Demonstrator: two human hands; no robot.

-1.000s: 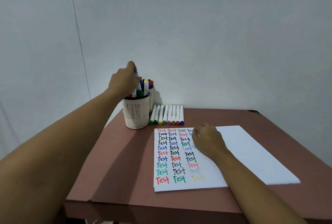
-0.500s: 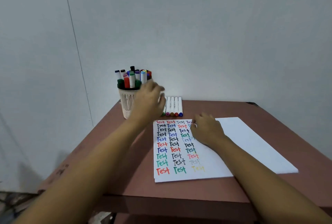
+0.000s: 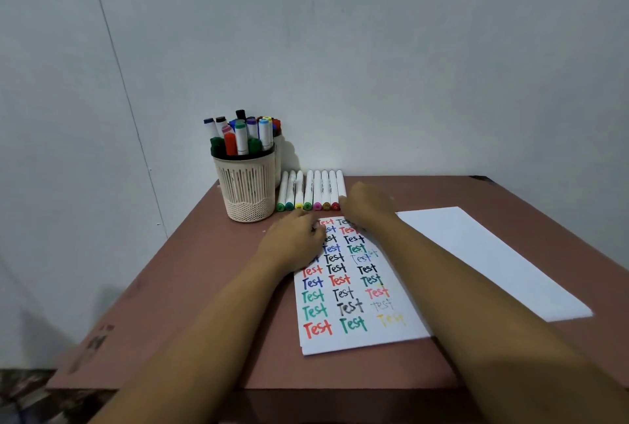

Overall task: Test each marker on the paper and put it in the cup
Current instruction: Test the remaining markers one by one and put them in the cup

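A cream mesh cup (image 3: 246, 185) stands at the table's back left, packed with several capped markers. To its right, several white markers (image 3: 309, 190) with coloured ends lie side by side. The paper (image 3: 326, 343) in front of them carries rows of the word "Test" in many colours. My left hand (image 3: 292, 243) rests on the paper's upper left corner, fingers relaxed and holding nothing. My right hand (image 3: 367, 206) reaches over the near end of the rightmost marker and hides that end. Its fingers are hidden, so I cannot tell whether it grips the marker.
A blank white sheet (image 3: 493, 260) lies to the right of the written paper. The brown table (image 3: 204, 287) ends in a front edge near my elbows and a left edge beside the cup. A white wall rises right behind the cup and markers.
My left hand has left the cup and come down onto the paper's top left corner. My right hand has moved forward off the paper to the rightmost marker in the row.
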